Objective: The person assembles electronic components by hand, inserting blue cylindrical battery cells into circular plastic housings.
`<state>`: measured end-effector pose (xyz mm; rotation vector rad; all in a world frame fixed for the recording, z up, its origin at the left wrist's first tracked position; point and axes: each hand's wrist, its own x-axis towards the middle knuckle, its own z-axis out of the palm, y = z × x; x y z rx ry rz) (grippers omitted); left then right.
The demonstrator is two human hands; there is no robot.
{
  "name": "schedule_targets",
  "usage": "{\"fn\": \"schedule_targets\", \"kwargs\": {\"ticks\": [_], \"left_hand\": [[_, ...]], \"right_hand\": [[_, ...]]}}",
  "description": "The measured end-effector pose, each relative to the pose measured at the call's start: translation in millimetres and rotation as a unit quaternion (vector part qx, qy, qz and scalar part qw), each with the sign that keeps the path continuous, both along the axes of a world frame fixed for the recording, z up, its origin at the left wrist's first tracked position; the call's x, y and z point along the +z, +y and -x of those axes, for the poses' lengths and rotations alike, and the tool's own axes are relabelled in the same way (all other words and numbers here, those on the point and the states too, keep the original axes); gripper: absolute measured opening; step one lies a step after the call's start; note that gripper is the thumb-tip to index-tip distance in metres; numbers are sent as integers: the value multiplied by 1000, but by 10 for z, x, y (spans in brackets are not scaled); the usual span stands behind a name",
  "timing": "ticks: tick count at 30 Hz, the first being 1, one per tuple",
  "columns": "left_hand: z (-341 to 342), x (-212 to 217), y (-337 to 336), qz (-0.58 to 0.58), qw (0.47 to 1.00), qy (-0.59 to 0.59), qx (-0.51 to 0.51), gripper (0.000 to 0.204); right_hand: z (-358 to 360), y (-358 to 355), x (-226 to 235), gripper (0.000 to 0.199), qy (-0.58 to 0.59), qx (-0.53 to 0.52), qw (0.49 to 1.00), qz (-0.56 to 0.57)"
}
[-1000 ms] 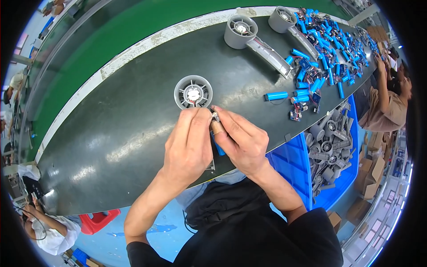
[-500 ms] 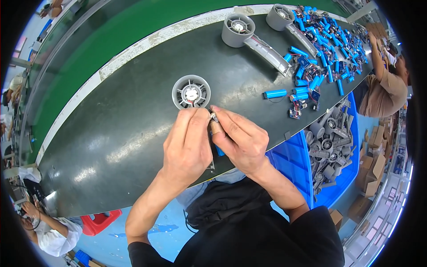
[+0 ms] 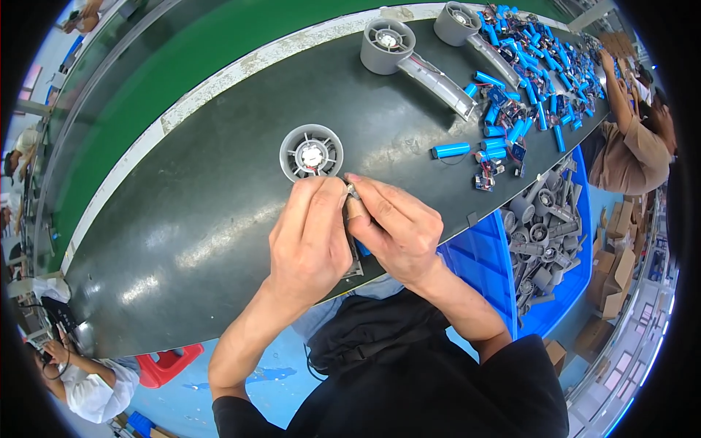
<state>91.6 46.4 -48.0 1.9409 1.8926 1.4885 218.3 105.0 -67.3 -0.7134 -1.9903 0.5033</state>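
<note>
A grey round fan housing (image 3: 312, 155) with a spoked hub lies on the dark table, its handle running back under my hands. My left hand (image 3: 307, 233) is closed over the handle, fingers pressed together near the housing. Between thumb and forefinger, my right hand (image 3: 400, 232) pinches a small silvery part (image 3: 353, 191) beside the left fingertips. The right thumb has a tan wrap. Below the fingers, a bit of a blue cylindrical cell (image 3: 364, 250) and the handle's lower end (image 3: 353, 271) show. Most of the handle is hidden.
Two more grey fan housings with handles (image 3: 387, 47) (image 3: 458, 23) lie farther off. Blue cells with wired circuit boards (image 3: 537, 80) are heaped at right. A blue bin (image 3: 478, 281) of grey fan parts stands beside the table. A co-worker (image 3: 629, 150) is at far right.
Both hands stay almost in place, still pinching at the same spot. The view has shifted slightly; the handle's lower end shows a little more.
</note>
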Motion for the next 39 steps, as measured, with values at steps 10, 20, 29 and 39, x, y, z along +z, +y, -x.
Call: {"fn": "schedule_targets", "kwargs": {"ticks": [10, 20, 29, 39], "left_hand": [[2, 11, -3, 3, 1000, -20, -10, 19], [-6, -23, 3, -10, 1000, -13, 1, 20], [0, 0, -12, 4, 1000, -26, -2, 20], [2, 19, -5, 6, 999, -35, -8, 19]], "right_hand": [[-6, -5, -20, 26, 14, -8, 1000, 11], [0, -8, -6, 26, 1, -7, 1000, -4], [-7, -7, 4, 26, 6, -3, 1000, -10], [-14, -4, -3, 26, 3, -1, 1000, -14]]}}
